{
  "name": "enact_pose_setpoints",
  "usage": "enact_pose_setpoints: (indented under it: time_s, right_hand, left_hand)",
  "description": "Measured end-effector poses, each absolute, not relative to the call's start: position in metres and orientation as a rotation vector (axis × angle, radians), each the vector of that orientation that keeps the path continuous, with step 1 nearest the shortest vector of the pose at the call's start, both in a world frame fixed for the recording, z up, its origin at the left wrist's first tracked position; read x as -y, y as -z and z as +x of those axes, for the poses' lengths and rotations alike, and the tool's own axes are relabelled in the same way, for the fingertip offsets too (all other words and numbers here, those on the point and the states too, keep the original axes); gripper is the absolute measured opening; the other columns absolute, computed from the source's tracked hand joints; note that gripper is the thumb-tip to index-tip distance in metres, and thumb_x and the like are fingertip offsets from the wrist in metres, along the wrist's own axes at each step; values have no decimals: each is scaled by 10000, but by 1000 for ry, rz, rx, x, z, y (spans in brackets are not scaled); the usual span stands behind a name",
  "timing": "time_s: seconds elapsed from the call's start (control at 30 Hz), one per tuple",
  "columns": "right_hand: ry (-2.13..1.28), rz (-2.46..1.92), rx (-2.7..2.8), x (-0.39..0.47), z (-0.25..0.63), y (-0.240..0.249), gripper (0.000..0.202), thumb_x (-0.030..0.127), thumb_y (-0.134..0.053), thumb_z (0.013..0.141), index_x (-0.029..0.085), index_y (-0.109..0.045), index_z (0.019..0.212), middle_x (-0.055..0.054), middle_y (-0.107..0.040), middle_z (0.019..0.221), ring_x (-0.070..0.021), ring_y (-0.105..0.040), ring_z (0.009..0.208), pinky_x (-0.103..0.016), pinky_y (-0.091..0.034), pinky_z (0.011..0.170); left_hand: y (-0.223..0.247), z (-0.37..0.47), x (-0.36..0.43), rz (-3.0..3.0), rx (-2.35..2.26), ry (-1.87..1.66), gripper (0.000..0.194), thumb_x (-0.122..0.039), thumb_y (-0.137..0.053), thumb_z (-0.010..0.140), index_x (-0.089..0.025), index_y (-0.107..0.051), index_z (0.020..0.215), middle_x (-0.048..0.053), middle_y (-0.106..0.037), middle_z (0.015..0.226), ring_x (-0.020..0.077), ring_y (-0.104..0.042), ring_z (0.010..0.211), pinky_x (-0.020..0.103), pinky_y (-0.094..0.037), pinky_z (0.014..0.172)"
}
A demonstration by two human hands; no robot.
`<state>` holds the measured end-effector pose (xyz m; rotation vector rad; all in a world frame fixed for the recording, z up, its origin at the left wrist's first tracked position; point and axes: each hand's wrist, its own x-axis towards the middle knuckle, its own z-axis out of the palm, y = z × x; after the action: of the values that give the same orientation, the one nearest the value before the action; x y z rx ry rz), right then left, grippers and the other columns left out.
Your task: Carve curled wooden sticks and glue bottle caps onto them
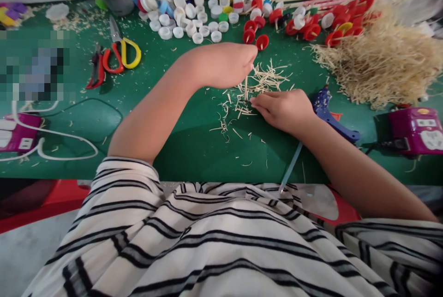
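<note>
My left hand [230, 63] is closed, bent at the wrist, on a thin wooden stick [246, 88] whose lower end points down at the table. Just beside that end, my right hand [282, 107] is closed in a pinch. A small dark tip shows at its fingers, too little to name. Pale wood shavings [270, 78] lie on the green tabletop under and around both hands. A red bottle cap with a short stick in it [262, 42] sits just beyond my left hand.
White and coloured bottle caps [190, 10] spread along the back. Scissors [121, 50] and red-handled pliers [98, 68] lie left. To the right are a blue glue gun [327, 112], a heap of wood fibres [384, 61] and a purple power socket [415, 130].
</note>
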<state>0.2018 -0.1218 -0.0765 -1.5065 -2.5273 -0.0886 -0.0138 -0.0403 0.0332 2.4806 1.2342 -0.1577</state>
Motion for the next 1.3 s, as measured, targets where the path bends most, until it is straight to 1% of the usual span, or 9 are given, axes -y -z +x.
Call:
enact_pose_setpoints:
  time_s: [0.1,0.23,0.3,0.6,0.83,0.93,1.07,1.2,1.3]
  right_hand:
    - [113,-1530,2489,121,203,71,423,417,-423,1136,257,-813,1109,-59,-846,1006,-203,-668,769,-359,-272,623]
    - [120,-1535,2474,120,204,69,451,428,-412,1146,242,-823,1135,-72,-848,1034,-203,-684,798,-351,-290,632]
    - [107,-1499,2545,120,205,72,423,424,-444,1128,252,-831,1125,-54,-853,1023,-195,-667,763,-345,-271,621]
    - [166,-1514,2457,119,206,70,446,421,-417,1145,246,-827,1151,-71,-849,1016,-200,-691,789,-353,-317,624]
    - [151,-1506,2521,121,203,72,429,409,-427,1139,255,-828,1154,-61,-852,1026,-200,-684,781,-367,-288,619]
    - [164,-1543,2459,121,201,70,446,412,-410,1148,250,-825,1152,-66,-853,1040,-206,-702,815,-364,-308,634]
    - [118,-1519,2553,121,201,69,440,423,-414,1144,260,-823,1132,-52,-859,1043,-211,-697,782,-372,-290,618]
    - [142,-1553,2420,118,203,66,530,457,-346,1174,233,-821,1101,-91,-853,1042,-234,-738,868,-386,-347,644]
    - [106,-1519,2451,119,204,72,461,431,-406,1144,239,-825,1135,-74,-861,1063,-232,-729,832,-380,-352,638]
  left_hand:
    - [-32,-16,38,2439,-1189,141,203,-420,-518,1050,-275,-659,1061,61,-585,779,236,-513,691,416,-310,677]
    - [-28,-15,37,2466,-1208,154,190,-386,-447,1087,-258,-584,1058,22,-487,754,182,-373,622,408,-284,660]
    - [-29,-14,38,2464,-1185,141,187,-375,-444,1088,-251,-577,1046,16,-477,759,173,-363,637,406,-281,681]
    - [-27,-16,37,2386,-1190,107,149,-402,-554,1067,-288,-649,1075,12,-464,683,249,-571,786,393,-314,732]
    - [-30,-20,40,2378,-1098,134,169,-347,-432,1112,-279,-516,983,-8,-443,737,178,-317,655,418,-243,694]
    - [-30,-20,39,2364,-1072,98,181,-348,-445,1108,-272,-463,946,-14,-418,732,173,-298,662,423,-231,684]
    - [-28,-19,35,2334,-1093,92,156,-339,-510,1086,-266,-480,951,-9,-424,720,179,-312,701,408,-229,712]
    - [-28,-19,32,2376,-1212,153,169,-357,-477,1091,-270,-477,946,13,-461,769,185,-320,690,414,-226,707]
    - [-27,-19,31,2393,-1279,201,131,-322,-509,1074,-273,-509,953,23,-489,770,192,-345,693,419,-226,699]
